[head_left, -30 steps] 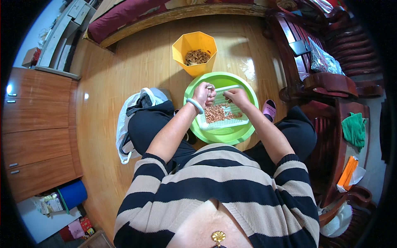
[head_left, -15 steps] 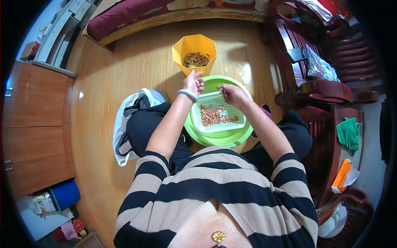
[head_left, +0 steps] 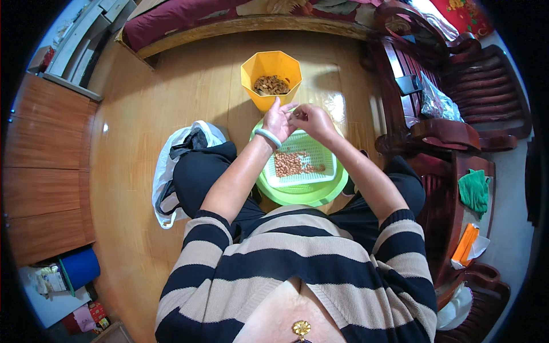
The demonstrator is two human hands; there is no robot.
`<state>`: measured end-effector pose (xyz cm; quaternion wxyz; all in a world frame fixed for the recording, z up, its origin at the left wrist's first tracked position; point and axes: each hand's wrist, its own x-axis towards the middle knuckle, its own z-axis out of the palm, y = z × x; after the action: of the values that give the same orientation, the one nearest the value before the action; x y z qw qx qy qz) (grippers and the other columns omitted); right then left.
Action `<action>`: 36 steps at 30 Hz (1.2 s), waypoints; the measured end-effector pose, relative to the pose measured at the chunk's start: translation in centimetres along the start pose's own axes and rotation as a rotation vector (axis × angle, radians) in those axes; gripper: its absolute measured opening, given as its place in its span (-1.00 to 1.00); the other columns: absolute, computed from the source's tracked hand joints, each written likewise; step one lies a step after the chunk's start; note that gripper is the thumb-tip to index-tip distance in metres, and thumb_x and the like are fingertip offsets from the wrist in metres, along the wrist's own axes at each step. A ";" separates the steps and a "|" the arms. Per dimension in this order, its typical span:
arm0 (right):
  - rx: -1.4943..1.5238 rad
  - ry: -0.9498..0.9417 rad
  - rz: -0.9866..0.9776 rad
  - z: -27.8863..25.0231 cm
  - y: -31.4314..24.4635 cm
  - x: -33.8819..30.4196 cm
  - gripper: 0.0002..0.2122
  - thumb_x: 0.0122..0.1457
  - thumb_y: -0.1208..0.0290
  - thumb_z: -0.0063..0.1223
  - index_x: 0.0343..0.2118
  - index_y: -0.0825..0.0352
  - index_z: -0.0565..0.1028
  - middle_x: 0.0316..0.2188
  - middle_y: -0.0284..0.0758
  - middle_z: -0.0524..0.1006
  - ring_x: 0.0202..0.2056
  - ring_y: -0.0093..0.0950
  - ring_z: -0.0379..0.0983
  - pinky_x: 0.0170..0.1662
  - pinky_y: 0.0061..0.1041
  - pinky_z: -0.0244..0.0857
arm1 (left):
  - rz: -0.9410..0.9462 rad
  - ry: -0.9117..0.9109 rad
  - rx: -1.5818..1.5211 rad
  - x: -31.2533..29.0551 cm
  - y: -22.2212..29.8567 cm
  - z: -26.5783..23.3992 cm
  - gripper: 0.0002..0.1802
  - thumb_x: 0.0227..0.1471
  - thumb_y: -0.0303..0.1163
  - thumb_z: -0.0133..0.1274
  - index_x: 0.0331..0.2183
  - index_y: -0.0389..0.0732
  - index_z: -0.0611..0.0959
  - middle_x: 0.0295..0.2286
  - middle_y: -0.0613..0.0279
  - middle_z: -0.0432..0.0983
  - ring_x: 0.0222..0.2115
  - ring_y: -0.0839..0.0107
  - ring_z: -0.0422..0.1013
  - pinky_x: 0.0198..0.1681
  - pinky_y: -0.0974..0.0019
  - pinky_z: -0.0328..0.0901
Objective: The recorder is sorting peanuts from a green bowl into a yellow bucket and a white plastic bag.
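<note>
Brown nuts point(head_left: 289, 164), apparently shelled, cover part of white bskt point(head_left: 318, 150) in green tub point(head_left: 306, 198), brown bits point(head_left: 271, 85) part-fill yellow bin point(head_left: 264, 103), so looks partway, amt left unclear; L hand point(head_left: 278, 122) thumb out, R hand point(head_left: 313, 120) fingers curled at L palm, can't tell if either grips anything.

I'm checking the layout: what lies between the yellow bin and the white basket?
In the head view: the left hand and right hand, hiding part of the green basin.
</note>
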<state>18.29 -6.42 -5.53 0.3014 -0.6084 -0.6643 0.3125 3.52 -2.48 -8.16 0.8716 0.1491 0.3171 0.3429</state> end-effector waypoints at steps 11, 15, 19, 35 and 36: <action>0.281 0.157 0.098 -1.3 2.3 -4.8 -0.81 -0.03 0.52 0.18 -0.31 0.39 0.49 -0.48 -0.42 0.47 -0.46 -0.69 0.35 -0.40 -0.69 0.26 | -0.156 0.098 0.601 -2.6 -2.3 2.8 -0.73 0.10 -0.12 -0.04 -0.35 -0.12 0.52 -0.44 0.31 0.48 -0.40 0.47 0.45 -0.32 0.38 0.36; 0.706 0.231 0.131 -0.8 2.9 -4.6 -0.80 0.00 0.47 0.18 -0.31 0.41 0.50 -0.48 -0.43 0.47 -0.47 -0.66 0.35 -0.36 -0.67 0.27 | -0.171 -0.048 0.464 -2.2 -2.6 2.0 -0.77 0.12 -0.17 -0.07 -0.33 -0.12 0.52 -0.48 0.34 0.48 -0.40 0.50 0.45 -0.35 0.43 0.34; 0.836 0.191 0.274 -1.0 2.5 -4.9 -0.80 0.03 0.46 0.16 -0.31 0.45 0.50 -0.47 -0.45 0.47 -0.44 -0.70 0.35 -0.33 -0.71 0.27 | -0.136 -0.119 0.414 -1.6 -2.7 1.5 -0.78 0.13 -0.17 -0.09 -0.31 -0.09 0.52 -0.45 0.36 0.48 -0.38 0.53 0.44 -0.34 0.43 0.33; 0.275 0.262 -0.072 0.0 1.9 -5.6 -0.89 0.01 0.47 0.08 -0.50 0.40 0.44 -0.55 -0.26 0.37 -0.49 -0.41 0.36 -0.41 -0.48 0.24 | -0.324 -0.285 0.680 -1.7 -2.2 1.8 -0.42 0.16 0.12 -0.44 -0.40 -0.16 0.47 -0.64 0.23 0.40 -0.71 0.51 0.34 -0.77 0.61 0.03; 0.188 0.276 -0.068 0.2 2.0 -5.5 -0.87 0.04 0.45 0.06 -0.51 0.40 0.41 -0.56 -0.24 0.35 -0.48 -0.37 0.35 -0.40 -0.43 0.24 | -0.322 -0.284 0.677 -1.8 -2.3 1.8 -0.42 0.16 0.12 -0.44 -0.40 -0.16 0.47 -0.64 0.23 0.40 -0.71 0.51 0.34 -0.77 0.61 0.03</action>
<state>19.83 -11.83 -7.35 0.4559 -0.5918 -0.6046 0.2765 4.87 -5.44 -7.12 0.8508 0.4224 0.3077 0.0540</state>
